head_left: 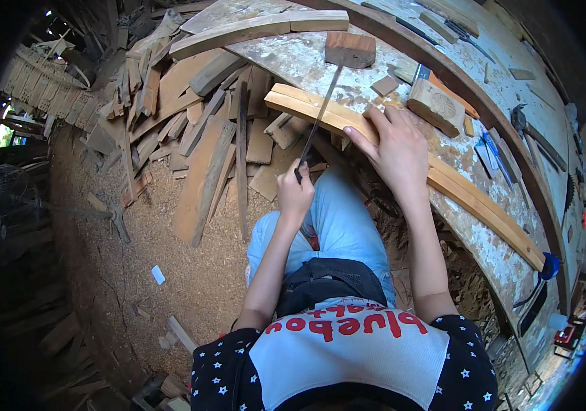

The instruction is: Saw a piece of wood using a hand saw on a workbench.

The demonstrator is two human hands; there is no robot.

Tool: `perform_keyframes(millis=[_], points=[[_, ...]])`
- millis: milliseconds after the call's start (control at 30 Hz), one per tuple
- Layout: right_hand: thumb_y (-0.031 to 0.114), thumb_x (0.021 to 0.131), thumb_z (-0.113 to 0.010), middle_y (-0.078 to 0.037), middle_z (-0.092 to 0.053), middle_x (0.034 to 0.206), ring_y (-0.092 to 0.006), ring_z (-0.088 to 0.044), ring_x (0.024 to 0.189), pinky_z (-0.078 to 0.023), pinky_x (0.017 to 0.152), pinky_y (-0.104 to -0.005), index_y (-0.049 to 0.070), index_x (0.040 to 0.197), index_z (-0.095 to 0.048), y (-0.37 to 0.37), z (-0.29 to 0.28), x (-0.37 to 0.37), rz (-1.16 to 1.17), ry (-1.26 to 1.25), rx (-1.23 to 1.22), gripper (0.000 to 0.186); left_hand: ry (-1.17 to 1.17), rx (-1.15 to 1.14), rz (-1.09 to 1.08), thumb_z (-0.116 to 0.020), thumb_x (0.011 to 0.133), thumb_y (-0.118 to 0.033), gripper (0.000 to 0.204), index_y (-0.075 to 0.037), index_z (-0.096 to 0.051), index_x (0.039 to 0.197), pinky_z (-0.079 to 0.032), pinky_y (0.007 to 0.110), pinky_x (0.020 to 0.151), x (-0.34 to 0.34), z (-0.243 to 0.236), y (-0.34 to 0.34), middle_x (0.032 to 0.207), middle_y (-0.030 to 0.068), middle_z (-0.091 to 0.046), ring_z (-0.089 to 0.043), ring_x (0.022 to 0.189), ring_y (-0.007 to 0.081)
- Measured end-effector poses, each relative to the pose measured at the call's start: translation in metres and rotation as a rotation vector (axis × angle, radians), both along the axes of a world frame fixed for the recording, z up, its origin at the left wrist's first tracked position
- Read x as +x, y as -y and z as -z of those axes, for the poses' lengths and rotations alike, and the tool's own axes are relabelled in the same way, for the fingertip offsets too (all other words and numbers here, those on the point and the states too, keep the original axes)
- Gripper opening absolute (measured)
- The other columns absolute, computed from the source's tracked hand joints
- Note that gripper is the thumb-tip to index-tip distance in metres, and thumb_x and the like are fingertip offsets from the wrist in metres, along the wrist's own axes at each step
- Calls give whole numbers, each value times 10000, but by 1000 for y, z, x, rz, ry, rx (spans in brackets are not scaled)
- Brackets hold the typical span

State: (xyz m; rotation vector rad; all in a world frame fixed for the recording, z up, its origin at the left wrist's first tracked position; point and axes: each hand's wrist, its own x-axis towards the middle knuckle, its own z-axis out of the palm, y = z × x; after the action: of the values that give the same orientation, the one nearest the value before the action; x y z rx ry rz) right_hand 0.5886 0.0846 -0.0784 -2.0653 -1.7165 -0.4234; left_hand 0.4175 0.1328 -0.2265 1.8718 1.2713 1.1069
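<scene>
Two hands work one curved wooden slat on the near bench edge: right hand presses flat on it, left hand grips a thin blade; a slip could nick those fingers

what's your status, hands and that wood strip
Left hand shut on thin metal blade, working the long wooden strip. Right hand flat on strip, pinning it to workbench. Nothing blocking.

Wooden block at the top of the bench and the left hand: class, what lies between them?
In the head view, a thin metal blade runs from the left hand up toward the wooden block, crossing the long wooden strip held by the right hand.
</scene>
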Motion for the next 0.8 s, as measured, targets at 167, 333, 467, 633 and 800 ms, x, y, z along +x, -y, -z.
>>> perform_keyframes(millis=[167, 333, 467, 633, 800], points=[[504, 823, -582, -92, -597, 889, -240, -619, 872, -512, 689, -361, 76, 925, -617, -2, -1, -6, -16, -32, 3, 441, 68, 58, -29, -472, 921, -179, 222, -4, -602, 878, -413, 449, 504, -25, 60, 6, 584, 202, -537, -580, 561, 394], [506, 816, -587, -101, -600, 922, -243, -616, 892, -514, 696, -360, 73, 919, -622, 1, 0, -5, -10, -42, -6, 447, 29, 105, -16, -467, 920, -158, 213, -5, -615, 906, -403, 438, 492, -14, 26, 3, 589, 207, -539, -564, 529, 386], [512, 813, -585, -116, -600, 951, -251, -614, 910, -515, 712, -365, 70, 931, -628, 2, -4, -4, -17, -83, -62, 459, 32, 88, 37, -449, 943, -195, 250, -8, -605, 882, -395, 440, 493, 11, -28, -12, 577, 206, -525, -549, 534, 402], [516, 812, -582, -123, -597, 949, -251, -611, 924, -514, 719, -370, 68, 944, -633, 0, -1, -6, -22, -79, -24, 470, 102, 130, -42, -447, 942, -190, 257, -4, -593, 842, -390, 448, 484, -11, 32, 5, 575, 204, -528, -549, 527, 400], [530, 831, -563, -94, -580, 853, -261, -614, 861, -497, 687, -380, 88, 952, -620, 4, 2, -3, -35, -69, 7, 462, 55, 145, 21, -457, 925, -161, 225, -1, -585, 829, -388, 461, 486, 13, -19, -8, 599, 223, -539, -556, 557, 413]])
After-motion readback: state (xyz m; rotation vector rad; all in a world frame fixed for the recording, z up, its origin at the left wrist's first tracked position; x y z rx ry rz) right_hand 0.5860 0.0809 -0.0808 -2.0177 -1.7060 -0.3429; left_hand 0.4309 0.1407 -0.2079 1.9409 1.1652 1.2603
